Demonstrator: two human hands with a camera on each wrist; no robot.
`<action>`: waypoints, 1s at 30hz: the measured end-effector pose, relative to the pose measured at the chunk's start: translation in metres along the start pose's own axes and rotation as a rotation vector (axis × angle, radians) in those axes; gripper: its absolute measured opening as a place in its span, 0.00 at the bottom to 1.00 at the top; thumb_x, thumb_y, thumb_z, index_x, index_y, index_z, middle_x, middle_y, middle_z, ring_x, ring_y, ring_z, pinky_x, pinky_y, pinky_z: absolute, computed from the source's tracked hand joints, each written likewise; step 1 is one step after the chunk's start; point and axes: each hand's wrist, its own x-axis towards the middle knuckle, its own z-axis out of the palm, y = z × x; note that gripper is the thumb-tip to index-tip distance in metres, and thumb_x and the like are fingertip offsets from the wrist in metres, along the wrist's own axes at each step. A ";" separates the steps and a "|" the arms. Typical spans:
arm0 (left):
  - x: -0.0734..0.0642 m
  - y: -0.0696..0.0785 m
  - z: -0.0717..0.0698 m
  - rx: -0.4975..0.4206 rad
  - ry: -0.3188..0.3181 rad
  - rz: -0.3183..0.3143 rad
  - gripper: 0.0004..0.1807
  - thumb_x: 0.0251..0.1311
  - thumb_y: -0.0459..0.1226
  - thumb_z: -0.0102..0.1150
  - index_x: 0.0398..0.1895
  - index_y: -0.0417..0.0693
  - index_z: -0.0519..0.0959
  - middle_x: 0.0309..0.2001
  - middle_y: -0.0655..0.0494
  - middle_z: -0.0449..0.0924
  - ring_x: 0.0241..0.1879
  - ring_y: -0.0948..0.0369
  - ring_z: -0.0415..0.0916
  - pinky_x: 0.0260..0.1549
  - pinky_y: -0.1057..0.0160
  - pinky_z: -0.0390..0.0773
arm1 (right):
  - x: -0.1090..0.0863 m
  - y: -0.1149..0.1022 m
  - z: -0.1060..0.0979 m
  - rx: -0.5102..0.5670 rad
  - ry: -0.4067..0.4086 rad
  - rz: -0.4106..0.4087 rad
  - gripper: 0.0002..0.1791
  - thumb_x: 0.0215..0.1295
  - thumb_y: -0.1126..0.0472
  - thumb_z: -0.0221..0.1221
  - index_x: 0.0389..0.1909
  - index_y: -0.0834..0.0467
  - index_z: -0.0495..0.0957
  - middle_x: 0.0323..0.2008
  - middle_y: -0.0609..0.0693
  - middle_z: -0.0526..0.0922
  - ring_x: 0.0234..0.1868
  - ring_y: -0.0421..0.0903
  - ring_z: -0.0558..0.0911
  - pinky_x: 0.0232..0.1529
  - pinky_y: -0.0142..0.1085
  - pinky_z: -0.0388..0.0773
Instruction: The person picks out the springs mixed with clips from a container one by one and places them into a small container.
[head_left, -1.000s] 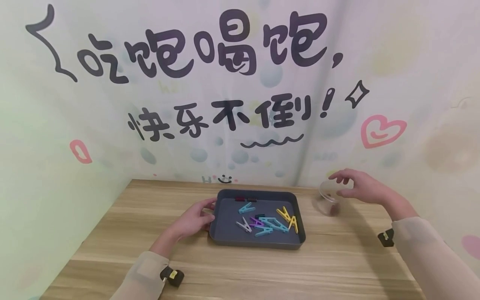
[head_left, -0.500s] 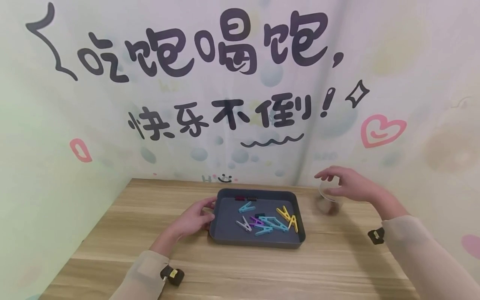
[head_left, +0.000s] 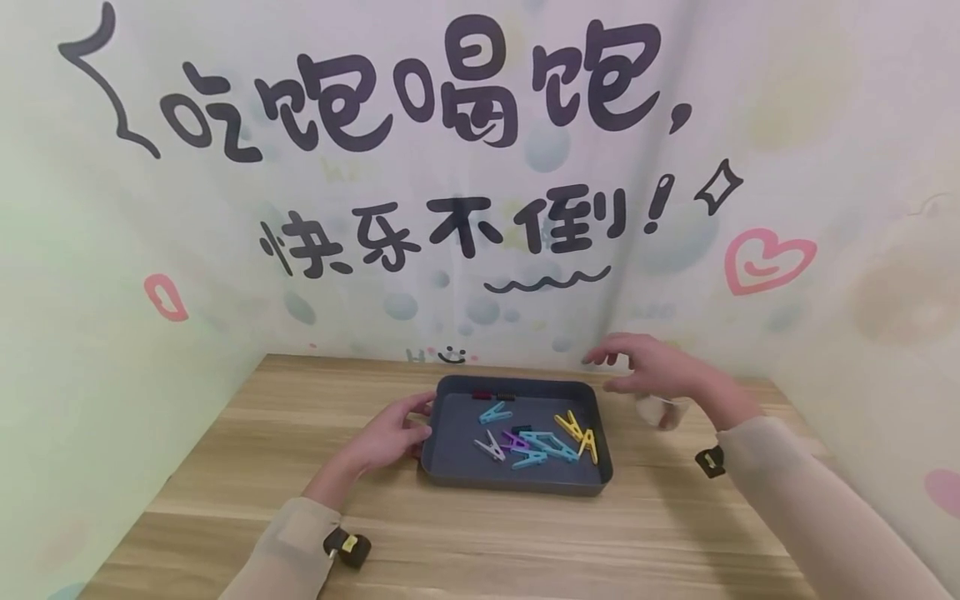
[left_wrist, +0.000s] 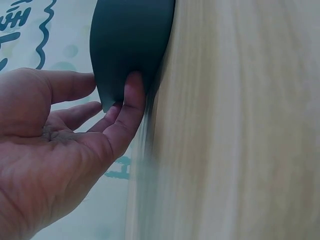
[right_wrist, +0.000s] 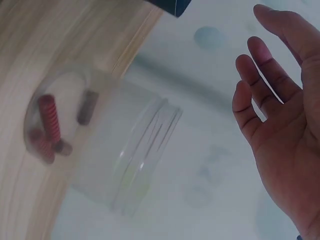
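Note:
A dark grey tray (head_left: 516,482) holds plastic clothespins: several blue, two yellow (head_left: 588,447), one purple (head_left: 514,442) and one whitish (head_left: 491,447). Red and black springs (head_left: 492,396) lie along its back wall. My left hand (head_left: 386,435) rests against the tray's left end; the left wrist view shows its fingertips touching the outer wall. With nothing in it, my right hand (head_left: 652,367) hovers near the tray's back right corner, fingers loosely bent. Behind that hand stands a clear jar (right_wrist: 130,145) with red springs (right_wrist: 49,117) and dark pieces (right_wrist: 88,107) at its bottom.
A wood-grain table (head_left: 480,542) carries the tray and jar. Along its back edge hangs a pale printed curtain (head_left: 360,317) with large dark lettering. The jar stands close to that edge, right of the tray.
My right hand has moved left, from above the jar to near the tray's back right corner. The left hand, the tray and the clothespins have stayed put.

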 end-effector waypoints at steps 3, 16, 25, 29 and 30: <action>0.001 0.000 0.000 0.010 0.007 -0.005 0.34 0.75 0.23 0.51 0.82 0.33 0.58 0.69 0.30 0.68 0.53 0.47 0.82 0.43 0.53 0.89 | 0.010 -0.006 0.005 0.011 -0.024 -0.034 0.22 0.66 0.63 0.72 0.60 0.48 0.85 0.56 0.41 0.85 0.54 0.48 0.80 0.54 0.50 0.81; 0.001 0.002 -0.001 0.011 0.001 0.009 0.33 0.75 0.23 0.51 0.81 0.31 0.58 0.68 0.29 0.68 0.53 0.46 0.82 0.44 0.52 0.89 | 0.042 -0.023 0.027 0.046 -0.135 -0.106 0.23 0.66 0.68 0.71 0.61 0.51 0.85 0.57 0.47 0.85 0.54 0.52 0.80 0.54 0.54 0.82; 0.001 0.001 -0.001 -0.008 -0.015 0.015 0.33 0.75 0.24 0.51 0.81 0.31 0.57 0.68 0.29 0.68 0.53 0.45 0.81 0.44 0.52 0.89 | 0.061 -0.032 0.049 -0.002 -0.207 -0.168 0.22 0.65 0.69 0.71 0.59 0.50 0.86 0.56 0.45 0.85 0.55 0.48 0.81 0.62 0.53 0.80; 0.000 0.001 -0.001 -0.006 -0.002 0.008 0.33 0.75 0.24 0.52 0.81 0.32 0.58 0.68 0.29 0.68 0.53 0.46 0.81 0.44 0.52 0.89 | 0.066 -0.034 0.060 -0.017 -0.238 -0.161 0.22 0.67 0.67 0.70 0.60 0.48 0.86 0.56 0.45 0.85 0.55 0.46 0.80 0.63 0.50 0.79; 0.000 0.001 -0.001 -0.002 0.002 0.006 0.33 0.75 0.24 0.52 0.81 0.32 0.58 0.68 0.30 0.69 0.53 0.46 0.81 0.43 0.52 0.89 | 0.068 -0.034 0.062 -0.017 -0.244 -0.160 0.22 0.67 0.67 0.70 0.60 0.48 0.86 0.56 0.45 0.85 0.55 0.46 0.80 0.63 0.50 0.79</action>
